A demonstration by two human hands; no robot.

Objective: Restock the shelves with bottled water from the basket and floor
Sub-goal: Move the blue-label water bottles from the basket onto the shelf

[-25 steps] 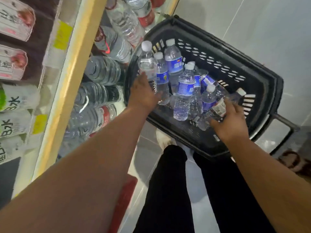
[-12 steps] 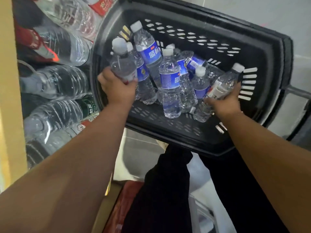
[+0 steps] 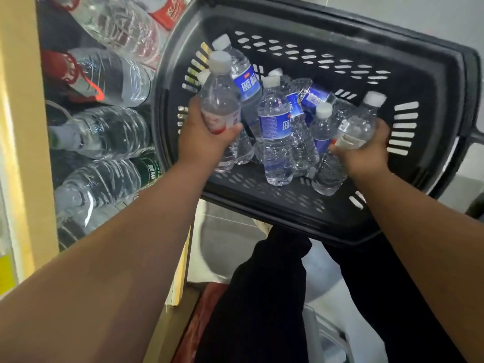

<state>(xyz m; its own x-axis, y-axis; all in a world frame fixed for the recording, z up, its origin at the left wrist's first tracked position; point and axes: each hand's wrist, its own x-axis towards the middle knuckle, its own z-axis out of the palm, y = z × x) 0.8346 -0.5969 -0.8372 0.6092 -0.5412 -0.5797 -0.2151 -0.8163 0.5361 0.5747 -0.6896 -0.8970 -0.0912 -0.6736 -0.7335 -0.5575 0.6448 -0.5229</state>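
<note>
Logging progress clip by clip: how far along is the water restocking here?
Done: large clear plastic bottles lie stacked in the shelving at left. In hand: the left hand grips a clear white-capped bottle with a red-and-white label, the right hand a similar white-labelled one, both over the black plastic basket. Left: several blue-labelled water bottles in that basket.

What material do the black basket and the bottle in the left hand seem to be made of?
Basket: probably moulded hard plastic with a matte black finish, judging by the punched slots and the thick rounded rim. Bottle gripped by the left hand: thin clear plastic, glossy. One sees through it, and light glints on it. Its white cap looks like opaque plastic.
</note>
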